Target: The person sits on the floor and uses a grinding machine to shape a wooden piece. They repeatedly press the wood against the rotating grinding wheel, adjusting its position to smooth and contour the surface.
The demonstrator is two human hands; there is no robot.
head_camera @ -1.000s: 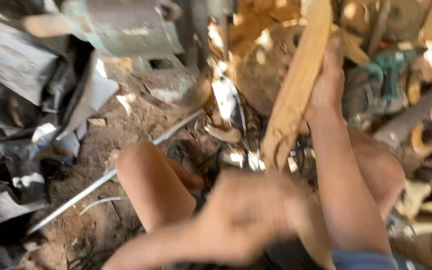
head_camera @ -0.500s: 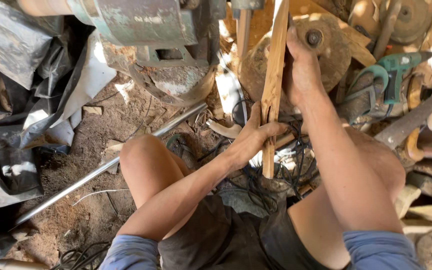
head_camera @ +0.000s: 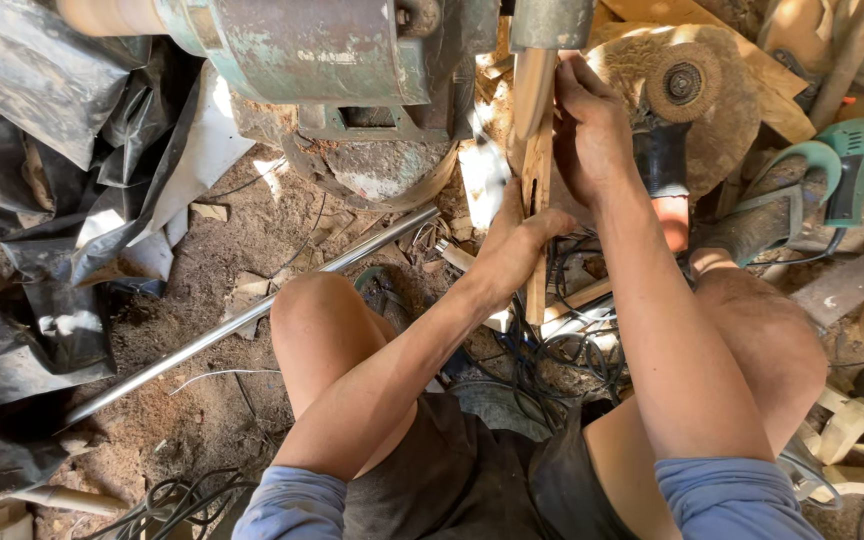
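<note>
- The fingers of the left hand (head_camera: 514,245) are clamped round the lower part of a narrow wooden strip (head_camera: 535,180), thumb lying across its face.
- The fingers of the right hand (head_camera: 590,135) are closed on the same strip higher up, just below where its top end meets the grey housing (head_camera: 550,22) at the top edge of the view.
- The wooden strip stands nearly upright between the two hands, its lower end reaching down among tangled black cables (head_camera: 562,350) on the dirt floor (head_camera: 202,400).
- A person sits low over the work, bare knees spread either side of the strip, in dark shorts and blue sleeves.
- A worn green motor body (head_camera: 312,50) sits on a rusted base just left of the strip, at the top of the view.
- Behind the right hand is a sawdust-caked disc (head_camera: 697,95) with a round metal hub, and to its right a teal power tool (head_camera: 852,150) lies among offcuts of pale wood.
- A long shiny metal rod (head_camera: 242,320) runs aslant across the dirt floor from near the motor base to the lower left, passing behind the left knee.
- Crumpled black plastic sheeting (head_camera: 42,230) is heaped along the left edge of the floor.
</note>
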